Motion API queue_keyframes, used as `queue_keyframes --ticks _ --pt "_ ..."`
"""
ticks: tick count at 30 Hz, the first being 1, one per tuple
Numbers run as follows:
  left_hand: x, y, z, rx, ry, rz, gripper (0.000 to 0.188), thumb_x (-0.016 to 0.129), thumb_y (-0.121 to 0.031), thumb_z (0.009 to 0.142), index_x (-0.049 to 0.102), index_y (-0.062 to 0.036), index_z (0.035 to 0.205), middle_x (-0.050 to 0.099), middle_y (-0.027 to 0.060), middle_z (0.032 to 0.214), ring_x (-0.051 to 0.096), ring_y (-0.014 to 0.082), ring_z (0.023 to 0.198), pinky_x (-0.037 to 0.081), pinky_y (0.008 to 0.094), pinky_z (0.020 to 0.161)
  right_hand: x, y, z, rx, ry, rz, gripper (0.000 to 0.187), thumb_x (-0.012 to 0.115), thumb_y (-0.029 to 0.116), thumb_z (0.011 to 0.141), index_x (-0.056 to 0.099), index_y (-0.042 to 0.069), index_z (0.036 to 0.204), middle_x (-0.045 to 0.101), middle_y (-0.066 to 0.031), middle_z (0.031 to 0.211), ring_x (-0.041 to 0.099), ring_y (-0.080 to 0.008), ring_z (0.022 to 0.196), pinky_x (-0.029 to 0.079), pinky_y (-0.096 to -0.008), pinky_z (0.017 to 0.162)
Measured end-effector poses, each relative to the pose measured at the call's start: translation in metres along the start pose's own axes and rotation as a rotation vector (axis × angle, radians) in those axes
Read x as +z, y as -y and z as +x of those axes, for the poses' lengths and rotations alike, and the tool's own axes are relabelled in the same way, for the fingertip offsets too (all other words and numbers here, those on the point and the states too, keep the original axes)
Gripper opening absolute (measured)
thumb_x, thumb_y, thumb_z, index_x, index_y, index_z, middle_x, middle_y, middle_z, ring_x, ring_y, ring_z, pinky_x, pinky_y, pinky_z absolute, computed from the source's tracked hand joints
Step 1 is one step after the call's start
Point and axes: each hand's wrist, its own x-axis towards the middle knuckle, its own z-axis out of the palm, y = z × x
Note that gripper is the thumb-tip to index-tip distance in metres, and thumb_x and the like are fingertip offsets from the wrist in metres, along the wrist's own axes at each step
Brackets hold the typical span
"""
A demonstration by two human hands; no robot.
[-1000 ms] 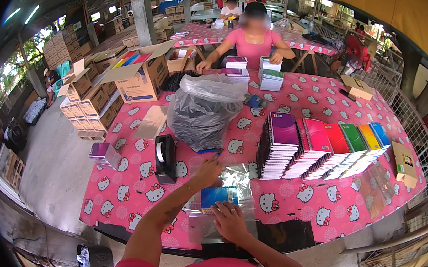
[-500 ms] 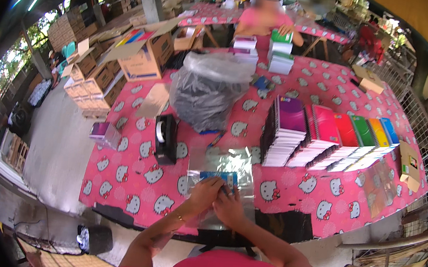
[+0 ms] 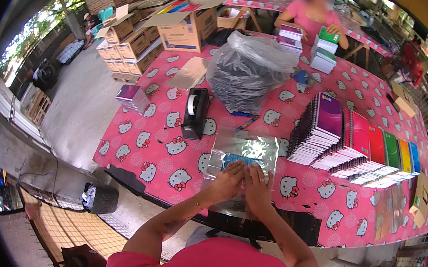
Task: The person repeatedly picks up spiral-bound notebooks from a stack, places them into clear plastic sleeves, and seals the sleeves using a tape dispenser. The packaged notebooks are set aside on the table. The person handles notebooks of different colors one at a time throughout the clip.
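Note:
On the pink patterned tablecloth in front of me lies a sheet of clear plastic film (image 3: 249, 147). A small blue-covered notebook (image 3: 236, 160) rests on it, largely hidden under my fingers. My left hand (image 3: 229, 181) presses on its near left part, fingers stretched forward. Beside it, almost touching, my right hand (image 3: 258, 184) lies with spread fingers on the notebook's right part and the film. Whether a fold of film is caught under the fingertips cannot be made out. Left of the film stands a black tape dispenser (image 3: 194, 114) with a pale roll.
Stacked spiral notebooks (image 3: 326, 117) in several colours stand at right. A plastic bag with dark contents (image 3: 250, 74) sits beyond the film, pens (image 3: 247, 122) before it. A wrapped notebook pack (image 3: 132, 97) is at the left edge. Across the table, a person (image 3: 311, 18) handles notebooks.
My head view has shifted, so the table sits farther right in the picture. My hands have moved from bunched together over the notebook to lying side by side, with the right fingers more spread.

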Motion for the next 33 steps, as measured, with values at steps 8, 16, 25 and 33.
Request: queue_keyframes --ticks 8,16,25,33 --pt "-0.025 0.037 -0.04 -0.401 -0.224 0.356 0.042 0.063 -0.024 0.091 0.06 -0.0016 0.127 0.051 0.0242 0.138 0.047 0.0383 0.131 0.037 0.0526 0.109 0.032 -0.023 -0.021 -0.052 0.077 0.019 0.042 0.066 0.029 0.086 0.064 0.01 0.124 0.061 -0.0027 0.119 0.061 -0.0183 0.115 0.041 -0.0422 0.097" --pt "-0.112 0.197 -0.006 -1.046 -0.513 -0.982 0.026 0.076 -0.025 0.087 0.07 -0.01 0.107 0.063 0.0028 0.087 0.06 0.0138 0.075 0.05 0.0381 0.07 0.031 -0.023 -0.021 -0.091 0.025 0.061 0.037 0.068 0.029 0.086 0.067 0.012 0.119 0.063 -0.0013 0.113 0.063 -0.0191 0.11 0.043 -0.0428 0.093" --pt "-0.058 0.188 -0.045 -1.005 -0.687 -0.496 0.016 0.071 -0.02 0.088 0.075 -0.0047 0.09 0.07 0.0021 0.075 0.065 0.0168 0.064 0.053 0.0347 0.064 0.023 -0.021 -0.018 -0.077 0.039 0.099 0.032 0.068 0.025 0.086 0.068 0.012 0.115 0.065 -0.0018 0.107 0.064 -0.0204 0.108 0.043 -0.0416 0.092" --pt "-0.041 0.019 0.013 -0.712 -0.163 -0.564 0.03 0.07 -0.033 0.085 0.078 -0.004 0.088 0.073 0.0143 0.075 0.071 0.0214 0.068 0.053 0.0355 0.065 0.024 -0.024 -0.019 -0.073 0.012 0.131 0.029 0.069 0.024 0.084 0.067 0.012 0.11 0.065 -0.0003 0.11 0.064 -0.0205 0.11 0.043 -0.0408 0.093"
